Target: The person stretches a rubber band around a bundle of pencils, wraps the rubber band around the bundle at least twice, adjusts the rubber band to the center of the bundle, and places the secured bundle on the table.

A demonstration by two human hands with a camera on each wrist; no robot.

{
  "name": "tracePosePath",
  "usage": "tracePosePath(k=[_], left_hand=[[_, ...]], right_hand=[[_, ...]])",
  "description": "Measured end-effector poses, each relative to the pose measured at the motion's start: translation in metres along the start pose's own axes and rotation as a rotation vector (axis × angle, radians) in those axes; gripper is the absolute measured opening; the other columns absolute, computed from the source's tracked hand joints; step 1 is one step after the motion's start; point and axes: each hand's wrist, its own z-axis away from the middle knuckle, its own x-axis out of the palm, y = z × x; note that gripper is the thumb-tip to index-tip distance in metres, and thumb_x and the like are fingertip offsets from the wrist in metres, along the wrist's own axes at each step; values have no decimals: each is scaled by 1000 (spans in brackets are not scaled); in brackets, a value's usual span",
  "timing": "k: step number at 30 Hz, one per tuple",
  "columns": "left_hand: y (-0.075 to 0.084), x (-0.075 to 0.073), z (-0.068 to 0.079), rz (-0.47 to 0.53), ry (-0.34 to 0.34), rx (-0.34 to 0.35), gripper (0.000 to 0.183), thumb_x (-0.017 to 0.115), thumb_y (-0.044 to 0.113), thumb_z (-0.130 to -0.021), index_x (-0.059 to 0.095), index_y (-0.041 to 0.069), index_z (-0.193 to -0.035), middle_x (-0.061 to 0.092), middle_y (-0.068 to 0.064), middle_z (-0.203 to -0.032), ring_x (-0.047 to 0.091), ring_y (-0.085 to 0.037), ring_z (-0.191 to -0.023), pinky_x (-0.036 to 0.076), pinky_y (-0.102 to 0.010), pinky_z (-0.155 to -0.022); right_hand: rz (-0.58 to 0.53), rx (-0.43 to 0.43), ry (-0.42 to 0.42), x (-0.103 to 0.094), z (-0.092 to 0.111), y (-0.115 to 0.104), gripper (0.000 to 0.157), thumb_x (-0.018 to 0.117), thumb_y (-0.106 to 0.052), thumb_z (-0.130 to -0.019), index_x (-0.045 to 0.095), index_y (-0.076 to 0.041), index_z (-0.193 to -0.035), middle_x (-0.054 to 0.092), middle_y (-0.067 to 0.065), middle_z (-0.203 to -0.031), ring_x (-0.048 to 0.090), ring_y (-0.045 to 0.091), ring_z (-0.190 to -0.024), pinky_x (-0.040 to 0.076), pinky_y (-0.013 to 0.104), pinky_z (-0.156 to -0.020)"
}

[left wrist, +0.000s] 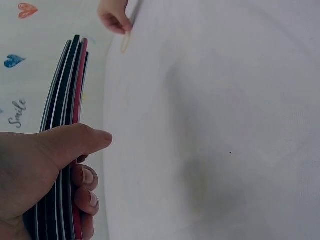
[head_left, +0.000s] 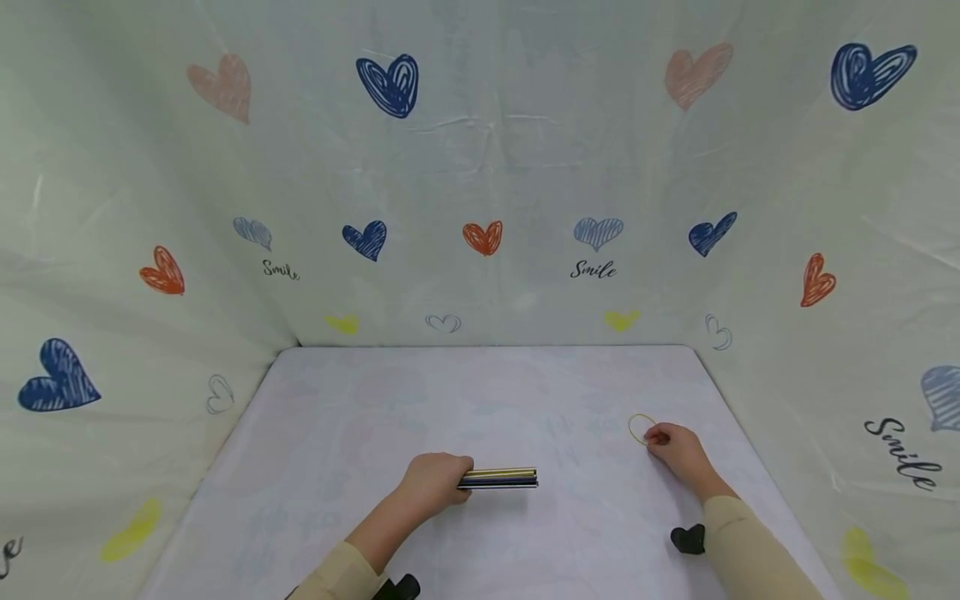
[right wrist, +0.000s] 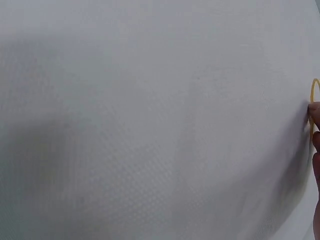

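My left hand [head_left: 437, 485] grips a bundle of slim pencils [head_left: 501, 478], held together over the table and pointing right in the head view. In the left wrist view the pencils [left wrist: 63, 90] are mostly dark with silvery edges, and one is red. The fingers curl round them while the thumb lies across; their lower part is partly hidden by the hand. Farther right, my right hand [head_left: 675, 450] pinches a thin yellow rubber band [head_left: 631, 427] between thumb and fingertips. The band [right wrist: 312, 90] hangs as a loose loop at the right edge of the right wrist view.
A white table [head_left: 360, 400] spreads under both hands. Behind it and at both sides hangs a pale curtain [head_left: 525, 158] printed with hearts and the word Smile. Dark wrist straps [head_left: 688, 539] show beneath the sleeves.
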Motion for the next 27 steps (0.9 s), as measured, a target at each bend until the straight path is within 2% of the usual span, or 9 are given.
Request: tracePosePath(k=[3,8,14,18,27], left_hand=[[0,0,0,0,0,0,22,80,24,-80,59,20,-79,49,12,-63,42,-9,-55,39,-26,-54],[-1,1,0,-28,25,-1,23,81,25,-79,59,20,-79,51,12,-63,43,-9,-55,40,-26,-55],[1,1,1,-33,20,0,22,81,25,-79,59,20,-79,50,12,-63,43,-8,-55,39,-26,-54],[2,0,1,-29,23,8,22,81,25,-80,59,20,-79,50,12,-62,42,-8,-54,38,-26,-53],[2,2,2,-19,26,5,21,81,26,-79,60,20,-79,50,12,-63,43,-8,-55,39,-26,-54]], right_hand=[[-32,12,6,0,2,-7,10,68,1,-82,67,0,-92,63,6,-84,57,20,-78,47,33,-68],[-149,56,4,3,1,-15,9,67,-2,-86,68,-1,-95,64,6,-87,56,19,-79,47,28,-64],[-338,74,-10,9,1,-30,11,67,4,-84,66,5,-96,64,9,-85,59,16,-74,50,27,-62],[-465,92,-15,12,4,-44,13,63,6,-86,63,9,-98,67,17,-92,63,15,-73,53,29,-62],[-674,123,-71,30,15,-69,19,52,7,-92,60,7,-109,67,16,-105,67,19,-93,56,32,-73]])
